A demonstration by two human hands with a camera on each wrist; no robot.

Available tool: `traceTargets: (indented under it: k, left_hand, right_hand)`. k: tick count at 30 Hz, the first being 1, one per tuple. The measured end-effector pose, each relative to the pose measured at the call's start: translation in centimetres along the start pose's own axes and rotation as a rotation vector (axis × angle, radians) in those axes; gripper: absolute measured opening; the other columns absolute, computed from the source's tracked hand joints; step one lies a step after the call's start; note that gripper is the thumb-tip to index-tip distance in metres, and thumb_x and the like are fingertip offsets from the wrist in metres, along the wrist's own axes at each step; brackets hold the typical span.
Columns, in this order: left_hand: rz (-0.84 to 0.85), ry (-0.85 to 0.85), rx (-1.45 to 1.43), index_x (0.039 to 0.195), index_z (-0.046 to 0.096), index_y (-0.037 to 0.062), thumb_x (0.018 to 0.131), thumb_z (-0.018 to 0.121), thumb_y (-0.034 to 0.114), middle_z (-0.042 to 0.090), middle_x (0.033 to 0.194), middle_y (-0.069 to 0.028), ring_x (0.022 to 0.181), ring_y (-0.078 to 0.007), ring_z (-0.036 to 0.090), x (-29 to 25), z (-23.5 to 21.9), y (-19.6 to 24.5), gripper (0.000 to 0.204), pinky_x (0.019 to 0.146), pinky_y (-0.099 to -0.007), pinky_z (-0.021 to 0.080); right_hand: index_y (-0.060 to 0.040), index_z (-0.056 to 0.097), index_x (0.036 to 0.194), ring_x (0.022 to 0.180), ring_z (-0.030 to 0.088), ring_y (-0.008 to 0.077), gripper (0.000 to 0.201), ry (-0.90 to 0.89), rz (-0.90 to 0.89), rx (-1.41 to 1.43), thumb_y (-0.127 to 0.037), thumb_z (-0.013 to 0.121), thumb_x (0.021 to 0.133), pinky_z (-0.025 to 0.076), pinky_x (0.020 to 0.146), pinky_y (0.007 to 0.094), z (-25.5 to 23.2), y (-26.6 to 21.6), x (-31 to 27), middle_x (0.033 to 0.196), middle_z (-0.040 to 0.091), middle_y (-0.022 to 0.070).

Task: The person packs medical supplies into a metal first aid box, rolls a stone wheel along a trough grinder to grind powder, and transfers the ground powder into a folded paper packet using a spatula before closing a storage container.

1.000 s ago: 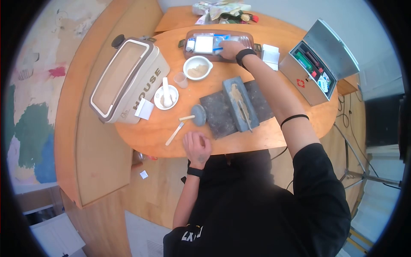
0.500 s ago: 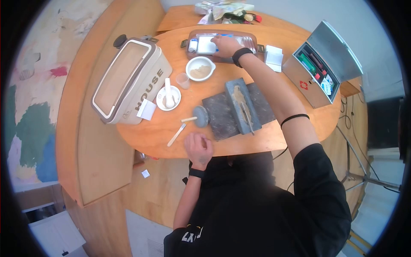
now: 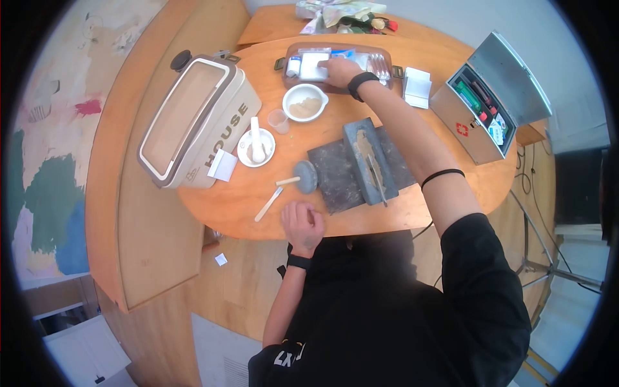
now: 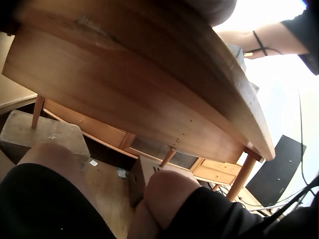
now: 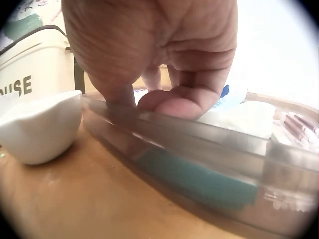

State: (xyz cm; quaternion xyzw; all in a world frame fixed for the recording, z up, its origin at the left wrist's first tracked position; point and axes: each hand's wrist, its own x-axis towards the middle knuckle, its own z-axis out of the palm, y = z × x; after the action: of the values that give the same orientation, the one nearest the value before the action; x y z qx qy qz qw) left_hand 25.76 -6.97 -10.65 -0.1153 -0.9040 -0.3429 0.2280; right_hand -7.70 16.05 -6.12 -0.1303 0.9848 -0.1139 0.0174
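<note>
At the back of the table my right hand (image 3: 343,72) reaches into a brown translucent tray (image 3: 291,84). Its fingers are bent down behind the tray wall (image 5: 214,149) in the right wrist view, so I cannot tell whether they grip anything. A white square pack (image 3: 313,66) lies right at the fingertips, beside a small white bottle (image 3: 293,67). Behind the hand shows a blue-and-white packet (image 3: 343,53). My left hand (image 3: 302,226) rests loosely curled and holding nothing at the table's near edge, near a flat brush (image 3: 267,205).
A grey grinding trough (image 3: 356,164) with brown powder stands on a dark slab (image 3: 329,180). Left of it lies a grey wheel (image 3: 307,178) with a wooden handle. A spouted white bowl (image 3: 287,106), a pestle (image 3: 256,138) and a plastic cup (image 3: 278,120) stand nearby. An open metal case (image 3: 464,129) is at right.
My right hand has shifted left within the tray, from the blue-and-white packet to the white square pack. The left hand stays by the table edge.
</note>
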Motion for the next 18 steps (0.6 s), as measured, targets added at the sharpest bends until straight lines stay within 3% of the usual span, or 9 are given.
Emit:
traceTargets:
  k: [7, 10, 13, 18]
  left_hand:
    - [0.019, 0.016, -0.008, 0.082, 0.053, 0.007, 0.071, 0.061, 0.004, 0.053, 0.082, -0.0115, 0.079, -0.0334, 0.053, 0.1, -0.1, 0.2, 0.013, 0.07, -0.0431, 0.041]
    - [0.02, 0.019, -0.011, 0.081, 0.053, 0.0071, 0.071, 0.061, 0.004, 0.053, 0.082, -0.0114, 0.079, -0.0334, 0.053, 0.1, -0.1, 0.2, 0.013, 0.071, -0.0431, 0.041]
    - [0.025, 0.015, -0.026, 0.081, 0.053, 0.0072, 0.071, 0.061, 0.004, 0.054, 0.083, -0.0111, 0.079, -0.0332, 0.053, 0.1, 0.0, 0.3, 0.012, 0.071, -0.0431, 0.041]
    - [0.037, 0.003, -0.043, 0.08, 0.054, 0.0072, 0.072, 0.06, 0.004, 0.054, 0.083, -0.0105, 0.08, -0.033, 0.053, 0.2, 0.0, 0.3, 0.011, 0.071, -0.0432, 0.04]
  right_hand:
    - [-0.0128, 0.059, 0.13, 0.113, 0.061, 0.0362, 0.05, -0.005, -0.047, -0.117, -0.026, 0.068, 0.082, 0.05, 0.096, 0.0473, -3.0, 0.3, -2.1, 0.125, 0.062, 0.0174]
    - [-0.0108, 0.057, 0.132, 0.115, 0.06, 0.0361, 0.056, 0.017, 0.102, -0.107, -0.028, 0.07, 0.081, 0.05, 0.098, 0.0468, -3.8, 2.5, -3.3, 0.131, 0.058, 0.0165]
    - [-0.0061, 0.062, 0.118, 0.11, 0.064, 0.0339, 0.045, 0.127, 0.169, -0.075, -0.028, 0.07, 0.079, 0.054, 0.09, 0.0462, -4.4, 4.5, -5.2, 0.119, 0.066, 0.0181]
    - [-0.0057, 0.067, 0.111, 0.108, 0.065, 0.034, 0.038, 0.063, 0.308, -0.019, -0.026, 0.069, 0.08, 0.054, 0.091, 0.0467, -5.3, 5.6, -6.7, 0.113, 0.069, 0.018]
